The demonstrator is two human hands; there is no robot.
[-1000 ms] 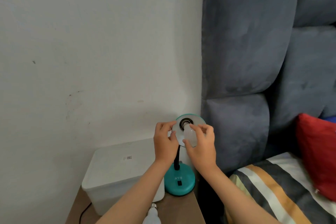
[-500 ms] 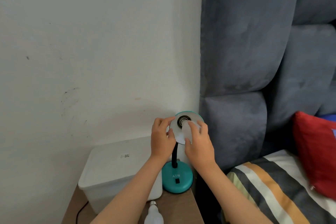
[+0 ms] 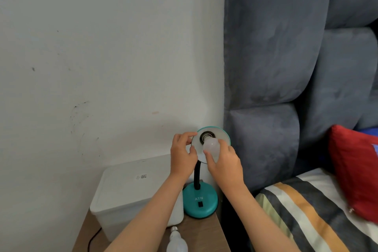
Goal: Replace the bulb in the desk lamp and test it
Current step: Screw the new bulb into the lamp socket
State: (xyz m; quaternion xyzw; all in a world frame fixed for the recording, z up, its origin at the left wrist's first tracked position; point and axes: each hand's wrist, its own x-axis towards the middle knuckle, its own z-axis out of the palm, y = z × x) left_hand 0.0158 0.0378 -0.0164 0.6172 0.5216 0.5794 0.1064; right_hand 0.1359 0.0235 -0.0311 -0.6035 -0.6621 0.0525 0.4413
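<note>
- While I watched the head feed, the left hand point(image 3: 182, 155) pinched the left edge of the lamp shade point(image 3: 223, 136), fingers curled over the rim.
- Right hand point(image 3: 224, 161) was wrapped around a white bulb point(image 3: 211, 145), thumb and fingers on its round end.
- Bulb's narrow end pointed into the dark socket point(image 3: 207, 136) at the middle of the shade; I could not tell whether the thread was seated or just at the mouth.
- Shade faced up toward the camera, tilted, on a black bendy neck point(image 3: 197, 178).
- Neck ran down to a round teal base point(image 3: 200, 202) with white "ATN" lettering and a black switch point(image 3: 200, 204) on it.
- Base sat on a brown bedside table point(image 3: 206, 231), at its right back corner, near the wall point(image 3: 102, 67).
- White lidded box point(image 3: 131, 192) stood just left of the base; left forearm crossed over it.
- Second bulb point(image 3: 176, 241) lay on the table at the near edge, metal screw end pointing away from me, partly cut off by the frame.
- Black cable point(image 3: 94, 238) ran off the table's left side.
- Grey padded headboard point(image 3: 286, 57), striped bedding point(image 3: 306, 215) and a red pillow point(image 3: 356, 170) were to the right.
</note>
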